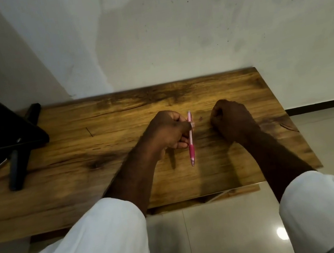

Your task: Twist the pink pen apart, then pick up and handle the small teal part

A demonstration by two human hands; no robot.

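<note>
1. Two hands over the wooden surface (126, 177), both sleeves white.
2. Left hand (166, 132): fingers (183, 144) curled, pinching a pink pen (191, 142) mid-barrel; tip points toward the near edge, just above the wood.
3. Right hand (232, 119): fingers curled into a fist holding nothing, resting on the surface beside the pen.
4. Black stand (17, 171) at far left.
</note>
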